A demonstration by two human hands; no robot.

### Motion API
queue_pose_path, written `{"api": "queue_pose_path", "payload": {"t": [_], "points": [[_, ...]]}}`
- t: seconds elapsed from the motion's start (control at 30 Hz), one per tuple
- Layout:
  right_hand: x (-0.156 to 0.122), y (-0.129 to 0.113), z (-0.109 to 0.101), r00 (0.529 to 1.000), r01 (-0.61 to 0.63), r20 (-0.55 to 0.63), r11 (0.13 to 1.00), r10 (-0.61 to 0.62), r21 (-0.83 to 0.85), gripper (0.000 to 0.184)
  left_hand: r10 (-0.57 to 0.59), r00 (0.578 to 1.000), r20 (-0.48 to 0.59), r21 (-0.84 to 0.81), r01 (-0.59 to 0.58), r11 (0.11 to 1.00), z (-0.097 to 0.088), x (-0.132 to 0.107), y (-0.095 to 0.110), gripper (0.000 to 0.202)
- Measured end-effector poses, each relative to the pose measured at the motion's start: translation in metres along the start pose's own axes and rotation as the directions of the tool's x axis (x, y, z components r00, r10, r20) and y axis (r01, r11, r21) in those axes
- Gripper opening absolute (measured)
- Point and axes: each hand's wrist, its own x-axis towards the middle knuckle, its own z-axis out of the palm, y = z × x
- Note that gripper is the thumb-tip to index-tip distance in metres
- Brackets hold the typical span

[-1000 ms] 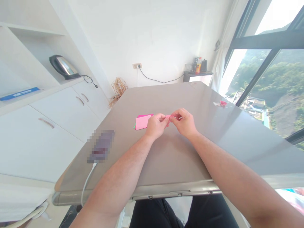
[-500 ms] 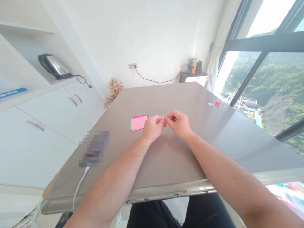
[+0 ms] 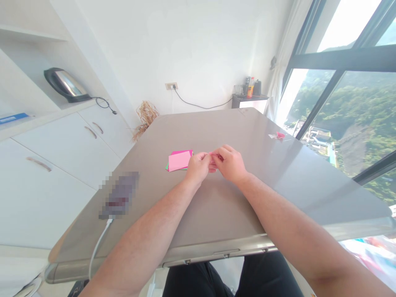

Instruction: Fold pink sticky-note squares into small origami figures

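My left hand point(image 3: 198, 168) and my right hand point(image 3: 230, 163) meet above the middle of the table, thumbs and forefingers pinched together. Between the fingertips is a small piece of pink paper point(image 3: 211, 154), mostly covered by the fingers, so its shape cannot be made out. Just left of my left hand lies a small stack of coloured paper, with a light pink sheet point(image 3: 179, 161) on top. Edges of a magenta sheet point(image 3: 182, 152) and a green sheet point(image 3: 167, 167) stick out beneath it.
A blurred phone-like object point(image 3: 120, 195) with a white cable point(image 3: 99, 243) lies on the table point(image 3: 210, 214) at the left. Pink scraps point(image 3: 280, 135) sit near the right edge, by the window. A kettle point(image 3: 68, 86) stands on the left-hand shelf.
Both hands stay together, their fingers shifting slightly around the pink paper, which shows less now. The whole view has moved a little; the stack lies as before.
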Motion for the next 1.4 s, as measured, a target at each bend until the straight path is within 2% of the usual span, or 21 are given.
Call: {"api": "queue_pose_path", "payload": {"t": [0.13,0.33,0.5,0.73,0.93,1.0,1.03,1.1,1.13,1.2,1.23,1.3,1.4], "points": [[-0.001,0.003,0.002,0.997,0.071,-0.025,0.996,-0.073,-0.060,0.022,-0.018,1.000,-0.026,-0.060,0.017,0.998,0.002,-0.002,0.002,0.015],[-0.002,0.003,0.004,0.981,0.178,-0.074,0.983,-0.182,-0.053,0.023,-0.029,0.999,-0.032,-0.154,0.024,0.988,0.002,-0.004,0.004,0.013],[-0.004,0.002,0.004,0.976,0.206,-0.077,0.979,-0.206,-0.007,0.022,-0.026,0.999,-0.020,-0.230,0.020,0.973,0.000,-0.003,0.006,0.015],[-0.003,0.004,0.005,0.958,0.268,-0.127,0.962,-0.258,0.063,0.026,-0.051,0.999,0.015,-0.309,0.053,0.950,-0.003,-0.001,0.009,0.032],[-0.003,0.001,0.003,0.958,0.284,-0.090,0.947,-0.274,0.148,0.023,-0.055,0.998,-0.019,-0.314,0.047,0.948,-0.009,0.003,0.006,0.024],[-0.003,-0.004,0.000,0.972,0.232,-0.084,0.945,-0.218,0.232,0.021,-0.053,0.998,-0.019,-0.307,0.045,0.951,-0.010,0.004,0.006,0.020],[-0.002,-0.006,-0.002,0.984,0.174,-0.096,0.941,-0.152,0.290,0.020,-0.052,0.998,-0.022,-0.302,0.043,0.952,-0.010,0.004,0.006,0.018],[0.001,-0.009,-0.006,0.991,-0.013,-0.112,0.907,0.066,0.420,0.015,-0.044,0.998,-0.036,-0.283,0.032,0.959,-0.011,0.005,0.006,0.015],[0.003,-0.009,-0.009,0.976,-0.136,-0.086,0.866,0.201,0.481,0.013,-0.038,0.998,-0.049,-0.271,0.024,0.962,-0.011,0.005,0.006,0.016],[0.006,-0.007,-0.013,0.911,-0.349,0.039,0.717,0.411,0.603,0.012,-0.019,0.996,-0.084,-0.243,-0.002,0.970,-0.012,0.005,0.006,0.018],[0.008,-0.005,-0.014,0.880,-0.416,0.112,0.638,0.461,0.648,0.013,-0.006,0.996,-0.094,-0.230,-0.016,0.973,-0.012,0.005,0.006,0.019],[0.010,-0.003,-0.016,0.845,-0.488,0.232,0.519,0.481,0.702,0.017,0.024,0.995,-0.096,-0.206,-0.043,0.978,-0.012,0.005,0.005,0.020],[0.011,-0.003,-0.017,0.829,-0.529,0.330,0.443,0.451,0.723,0.022,0.073,0.995,-0.069,-0.174,-0.084,0.981,-0.011,0.004,0.004,0.019]]}}
